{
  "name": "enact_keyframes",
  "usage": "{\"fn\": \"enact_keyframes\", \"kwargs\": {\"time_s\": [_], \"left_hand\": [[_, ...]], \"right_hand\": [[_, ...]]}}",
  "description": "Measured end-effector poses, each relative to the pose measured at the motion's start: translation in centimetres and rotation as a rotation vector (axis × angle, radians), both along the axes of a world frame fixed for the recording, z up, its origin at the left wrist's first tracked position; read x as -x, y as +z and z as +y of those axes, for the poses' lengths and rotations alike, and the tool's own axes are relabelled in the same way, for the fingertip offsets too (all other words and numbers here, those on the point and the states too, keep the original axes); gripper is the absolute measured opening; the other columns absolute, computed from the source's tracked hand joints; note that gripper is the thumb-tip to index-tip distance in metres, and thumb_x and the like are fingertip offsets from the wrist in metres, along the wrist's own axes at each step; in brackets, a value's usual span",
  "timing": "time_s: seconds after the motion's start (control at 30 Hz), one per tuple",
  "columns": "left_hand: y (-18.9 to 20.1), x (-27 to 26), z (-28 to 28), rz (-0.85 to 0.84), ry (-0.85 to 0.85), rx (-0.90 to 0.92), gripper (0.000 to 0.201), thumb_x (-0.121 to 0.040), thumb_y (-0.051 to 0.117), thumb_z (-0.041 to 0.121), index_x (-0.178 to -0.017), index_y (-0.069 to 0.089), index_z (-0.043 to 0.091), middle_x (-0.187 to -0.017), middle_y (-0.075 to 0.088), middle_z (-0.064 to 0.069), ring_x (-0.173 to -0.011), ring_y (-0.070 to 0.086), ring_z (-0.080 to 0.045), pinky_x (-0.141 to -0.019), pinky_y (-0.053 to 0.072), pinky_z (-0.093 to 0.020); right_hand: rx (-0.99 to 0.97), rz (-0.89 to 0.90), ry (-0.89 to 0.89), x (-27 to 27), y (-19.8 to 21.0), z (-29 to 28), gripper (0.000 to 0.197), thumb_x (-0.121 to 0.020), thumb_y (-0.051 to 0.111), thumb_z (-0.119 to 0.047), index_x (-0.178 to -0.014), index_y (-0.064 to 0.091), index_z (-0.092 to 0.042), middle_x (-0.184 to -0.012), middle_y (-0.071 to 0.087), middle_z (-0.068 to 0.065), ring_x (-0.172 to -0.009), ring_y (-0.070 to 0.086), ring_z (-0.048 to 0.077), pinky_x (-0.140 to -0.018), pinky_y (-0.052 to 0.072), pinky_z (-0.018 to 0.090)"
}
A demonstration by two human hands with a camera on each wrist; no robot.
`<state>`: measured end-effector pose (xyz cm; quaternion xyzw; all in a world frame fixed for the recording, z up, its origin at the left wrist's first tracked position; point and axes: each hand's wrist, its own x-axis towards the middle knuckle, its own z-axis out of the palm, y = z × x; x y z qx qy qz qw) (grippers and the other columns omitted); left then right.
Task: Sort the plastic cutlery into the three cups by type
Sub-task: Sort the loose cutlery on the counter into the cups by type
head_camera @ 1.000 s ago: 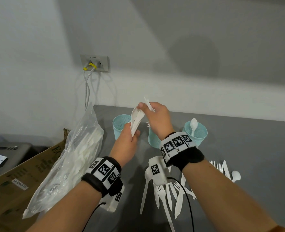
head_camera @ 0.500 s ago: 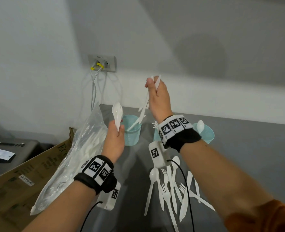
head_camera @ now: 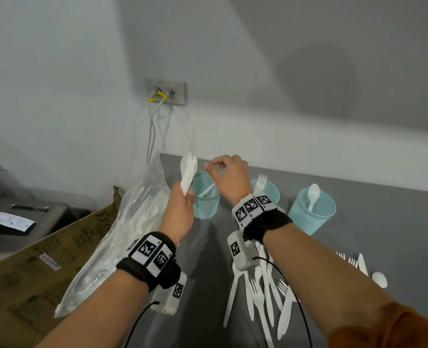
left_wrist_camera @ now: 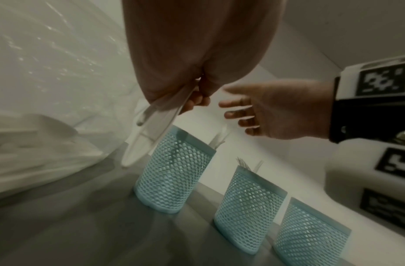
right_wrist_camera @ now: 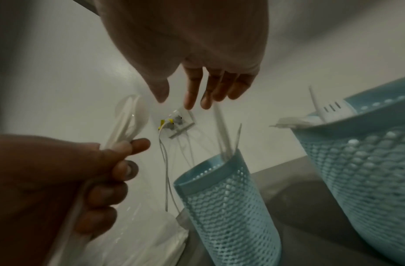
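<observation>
Three pale blue mesh cups stand in a row near the wall. My left hand (head_camera: 180, 209) grips a bundle of white cutlery (head_camera: 188, 173) upright, rounded spoon-like ends on top, just left of the left cup (head_camera: 206, 209). My right hand (head_camera: 208, 165) hovers over that cup with fingers spread and nothing in them. White handles (right_wrist_camera: 224, 135) lean inside the left cup (right_wrist_camera: 231, 207). A fork (head_camera: 261, 183) stands in the middle cup (head_camera: 273, 194); a spoon (head_camera: 313, 194) in the right cup (head_camera: 316, 217). The left wrist view shows the bundle (left_wrist_camera: 149, 129) beside the cup (left_wrist_camera: 174, 176).
Loose white forks, spoons and knives (head_camera: 263, 297) lie on the grey table under my right forearm, more (head_camera: 358, 262) at the right. A clear plastic bag of cutlery (head_camera: 122, 229) leans on a cardboard box (head_camera: 32, 272) at the left. A wall socket (head_camera: 166, 91) with cables sits above.
My right hand, raised with white cutlery half a second ago, has come down over the left cup and now holds nothing. The left hand keeps its bundle.
</observation>
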<state>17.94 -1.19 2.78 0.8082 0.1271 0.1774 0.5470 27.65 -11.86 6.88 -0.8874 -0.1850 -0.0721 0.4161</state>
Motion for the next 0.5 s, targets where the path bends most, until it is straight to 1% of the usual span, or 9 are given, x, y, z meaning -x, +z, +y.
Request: {"fn": "enact_keyframes", "kwargs": {"time_s": [0.03,0.07,0.1,0.13,0.2,0.23,0.33,0.4,0.5], "left_hand": [[0.0,-0.1,0.0,-0.012,0.002,-0.033,0.024,-0.103,0.033,0.018,-0.123,0.039,0.008,-0.092,0.045,0.012,-0.084,0.047,0.002,-0.070,0.037,-0.004],[0.3,-0.2,-0.2,-0.020,-0.001,-0.043,0.024,-0.103,0.034,0.018,-0.123,0.040,0.006,-0.093,0.044,0.013,-0.084,0.046,0.003,-0.070,0.037,-0.003],[0.4,-0.4,-0.3,-0.031,0.002,-0.055,0.024,-0.102,0.034,0.018,-0.122,0.040,0.006,-0.093,0.043,0.012,-0.084,0.047,0.002,-0.073,0.039,-0.005],[0.5,-0.6,-0.5,-0.024,0.002,-0.056,0.022,-0.102,0.035,0.018,-0.121,0.041,0.007,-0.093,0.044,0.011,-0.085,0.049,-0.002,-0.077,0.043,-0.013],[0.9,-0.9,-1.2,-0.017,-0.002,-0.062,0.021,-0.102,0.035,0.018,-0.120,0.041,0.009,-0.098,0.048,0.005,-0.094,0.053,-0.015,-0.085,0.046,-0.030],[1.1,-0.9,-1.6,-0.018,-0.010,-0.073,0.024,-0.102,0.036,0.018,-0.123,0.040,0.008,-0.104,0.049,0.002,-0.100,0.053,-0.017,-0.086,0.046,-0.032],[1.4,-1.0,-2.5,-0.024,-0.031,-0.108,0.036,-0.101,0.038,0.017,-0.133,0.034,0.001,-0.118,0.049,-0.004,-0.108,0.052,-0.016,-0.087,0.041,-0.025],[1.7,-1.0,-2.9,-0.018,-0.040,-0.103,0.038,-0.101,0.039,0.015,-0.134,0.033,-0.001,-0.115,0.045,-0.001,-0.106,0.049,-0.013,-0.083,0.036,-0.016],[2.3,-1.0,-3.2,-0.040,-0.068,-0.058,0.034,-0.100,0.040,0.008,-0.132,0.035,-0.001,-0.111,0.042,0.001,-0.097,0.045,-0.007,-0.074,0.034,-0.001]], "right_hand": [[-0.002,-0.048,-0.020,0.3,0.3,-0.1,0.034,-0.087,0.052,-0.055,-0.090,0.066,-0.024,-0.093,0.061,-0.003,-0.089,0.052,0.015,-0.085,0.037,0.027],[-0.054,-0.031,-0.014,0.7,0.6,-0.2,0.037,-0.087,0.051,-0.057,-0.084,0.064,-0.022,-0.085,0.061,-0.004,-0.083,0.053,0.014,-0.081,0.038,0.027],[-0.137,0.037,0.025,1.3,1.1,-0.2,0.039,-0.086,0.054,-0.056,-0.077,0.062,-0.019,-0.076,0.058,-0.005,-0.074,0.052,0.012,-0.075,0.039,0.025],[-0.210,0.140,0.066,2.0,1.5,-0.3,0.040,-0.084,0.059,-0.055,-0.073,0.059,-0.017,-0.069,0.054,-0.007,-0.066,0.049,0.009,-0.069,0.039,0.023],[-0.254,0.273,0.094,2.9,1.5,-0.2,0.039,-0.077,0.068,-0.056,-0.073,0.056,-0.019,-0.063,0.049,-0.009,-0.059,0.047,0.007,-0.064,0.040,0.023],[-0.261,0.300,0.090,3.1,1.3,-0.1,0.039,-0.073,0.072,-0.055,-0.074,0.055,-0.020,-0.062,0.049,-0.010,-0.059,0.047,0.007,-0.064,0.042,0.024],[-0.271,0.311,0.055,2.9,0.9,-0.1,0.037,-0.072,0.077,-0.046,-0.081,0.055,-0.018,-0.066,0.054,-0.007,-0.064,0.054,0.010,-0.069,0.048,0.030],[-0.273,0.321,0.055,2.6,1.0,-0.5,0.034,-0.074,0.077,-0.042,-0.085,0.057,-0.017,-0.070,0.061,-0.004,-0.070,0.059,0.012,-0.074,0.051,0.031],[-0.291,0.333,0.067,2.4,1.0,-1.1,0.026,-0.075,0.077,-0.035,-0.083,0.059,-0.018,-0.074,0.065,0.001,-0.069,0.061,0.015,-0.075,0.053,0.034]]}}
